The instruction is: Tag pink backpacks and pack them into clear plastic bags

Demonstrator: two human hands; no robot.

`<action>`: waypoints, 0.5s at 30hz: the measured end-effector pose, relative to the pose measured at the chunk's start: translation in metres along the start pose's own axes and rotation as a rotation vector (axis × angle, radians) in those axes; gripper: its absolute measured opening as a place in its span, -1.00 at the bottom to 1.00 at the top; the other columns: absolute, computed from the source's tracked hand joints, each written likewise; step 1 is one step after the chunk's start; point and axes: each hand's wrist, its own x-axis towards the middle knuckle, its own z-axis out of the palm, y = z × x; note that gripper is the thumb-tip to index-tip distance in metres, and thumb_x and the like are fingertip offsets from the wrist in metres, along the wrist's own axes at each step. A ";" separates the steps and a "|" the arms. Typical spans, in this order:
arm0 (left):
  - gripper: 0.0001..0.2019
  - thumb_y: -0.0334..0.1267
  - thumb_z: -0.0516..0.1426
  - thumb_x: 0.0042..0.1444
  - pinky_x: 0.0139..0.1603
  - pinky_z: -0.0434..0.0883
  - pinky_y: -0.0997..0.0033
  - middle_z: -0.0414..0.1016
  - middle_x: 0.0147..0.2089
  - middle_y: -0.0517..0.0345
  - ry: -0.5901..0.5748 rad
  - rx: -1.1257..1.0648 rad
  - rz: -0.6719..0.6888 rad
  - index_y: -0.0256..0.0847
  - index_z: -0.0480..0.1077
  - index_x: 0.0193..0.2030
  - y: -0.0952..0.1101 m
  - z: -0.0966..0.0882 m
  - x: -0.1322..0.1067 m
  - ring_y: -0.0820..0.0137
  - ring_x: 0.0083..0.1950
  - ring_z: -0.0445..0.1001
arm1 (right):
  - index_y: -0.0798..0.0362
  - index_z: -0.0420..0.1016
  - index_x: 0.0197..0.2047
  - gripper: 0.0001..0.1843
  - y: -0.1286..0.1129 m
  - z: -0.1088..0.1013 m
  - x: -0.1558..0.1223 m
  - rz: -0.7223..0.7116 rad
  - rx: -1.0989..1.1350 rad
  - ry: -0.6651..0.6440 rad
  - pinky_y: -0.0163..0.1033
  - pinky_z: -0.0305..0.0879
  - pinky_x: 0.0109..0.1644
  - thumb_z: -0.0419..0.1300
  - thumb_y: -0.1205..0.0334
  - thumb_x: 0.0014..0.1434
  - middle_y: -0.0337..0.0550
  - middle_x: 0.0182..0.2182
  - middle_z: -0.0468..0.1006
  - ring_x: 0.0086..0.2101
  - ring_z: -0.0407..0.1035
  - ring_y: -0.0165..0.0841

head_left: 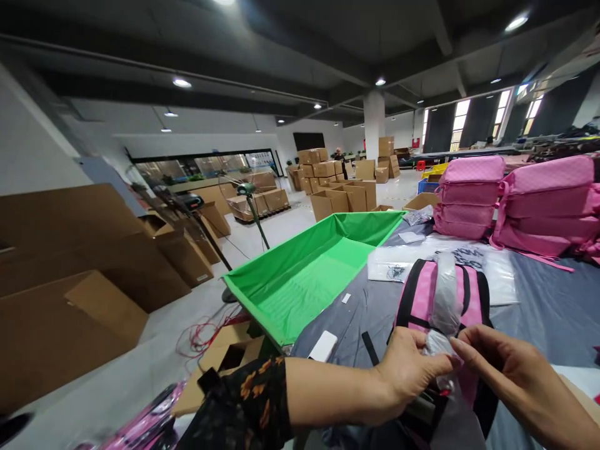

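Head view: nearest, the left hand (407,370), below a dark sleeve with an orange pattern (255,387), pinches the lower part of a strip of translucent whitish plastic film (447,299) between thumb and fingers. The right hand (515,374) comes in from the other side, its thumb and fingertips drawn together on the same film. The film runs along the middle of a pink fabric backpack with black straps (424,290), which lies under both hands on a table covered in dark grey cloth (546,306).

The upper stretch of film looks already in place; the bunched part at the fingers seems unfinished, though the hands hide much of it. The backpack is not bagged: flat clear plastic bags with dark print (501,278) lie just beyond it. Left of it are a black strip (369,347) and a white rectangular box (323,345).

Farther off, pink quilted backpacks (471,194) stand with no film visible on them, and a green fabric-lined bin (312,281) holds no backpacks.
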 end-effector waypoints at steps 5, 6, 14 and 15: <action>-0.79 -0.15 0.24 -0.27 -0.42 0.14 0.44 0.29 -0.53 0.27 -0.020 -0.030 -0.037 -0.25 0.42 -0.54 0.003 0.000 -0.001 0.50 -0.46 0.19 | -0.01 0.51 -0.55 -0.30 -0.005 -0.002 0.002 0.047 -0.127 -0.071 -0.28 0.23 -0.61 0.09 -0.50 0.14 -0.18 -0.66 0.44 -0.63 0.32 -0.33; -0.80 -0.16 0.24 -0.28 -0.41 0.15 0.44 0.29 -0.54 0.27 -0.026 -0.048 -0.050 -0.25 0.43 -0.54 0.005 0.000 -0.001 0.49 -0.46 0.21 | -0.02 0.50 -0.58 -0.29 -0.006 -0.002 0.004 0.049 -0.154 -0.060 -0.28 0.20 -0.63 0.10 -0.52 0.11 -0.18 -0.69 0.42 -0.66 0.29 -0.34; -0.49 0.18 0.36 -0.32 -0.39 0.16 0.41 0.34 -0.51 0.21 -0.089 -0.110 -0.085 -0.29 0.44 -0.51 0.008 -0.006 -0.003 0.50 -0.47 0.23 | -0.05 0.46 -0.64 -0.28 -0.007 -0.001 0.012 0.043 -0.249 -0.012 -0.27 0.10 -0.64 0.07 -0.52 0.11 -0.19 -0.74 0.40 -0.69 0.27 -0.35; -0.44 0.26 0.35 -0.32 -0.41 0.12 0.41 0.32 -0.54 0.22 -0.070 -0.113 -0.079 -0.27 0.40 -0.54 0.006 -0.007 -0.002 0.51 -0.50 0.20 | -0.05 0.47 -0.63 -0.30 -0.010 -0.002 0.011 0.045 -0.243 -0.015 -0.28 0.10 -0.65 0.08 -0.50 0.12 -0.20 -0.74 0.40 -0.70 0.28 -0.35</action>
